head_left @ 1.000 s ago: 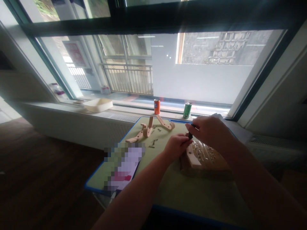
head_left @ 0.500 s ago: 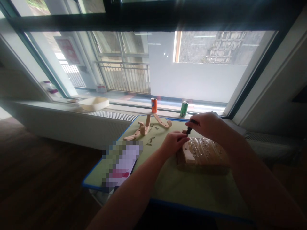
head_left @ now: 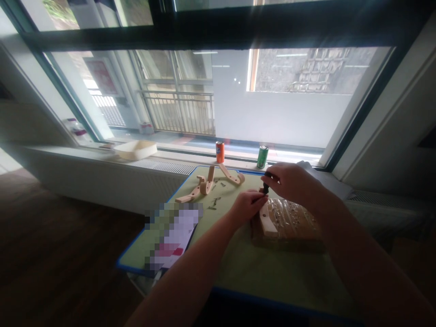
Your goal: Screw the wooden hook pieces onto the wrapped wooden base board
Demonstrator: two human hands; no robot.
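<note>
My right hand [head_left: 288, 179] is closed round the black handle of a screwdriver [head_left: 266, 185], held nearly upright with its tip pointing down. At the lower end of the screwdriver, my left hand [head_left: 247, 206] has its thumb and fingers pressed together over the far end of a pale wooden hook [head_left: 268, 223]. What those fingers pinch is hidden. The hook lies along the left edge of a brown block [head_left: 296, 227], wrapped in clear film and dotted with many small holes. A dark hole shows in the hook's near part.
More wooden hooks [head_left: 206, 185] lie at the table's far left, with several screws [head_left: 216, 200] beside them. A partly blurred sheet [head_left: 182, 231] is at the left. An orange can [head_left: 220, 152], a green can [head_left: 262, 157] and a pale basin [head_left: 136, 150] stand on the windowsill.
My right hand has turned slightly, and the screwdriver stands a little more upright. The whole view has shifted slightly; my left hand stays at the hook's far end.
</note>
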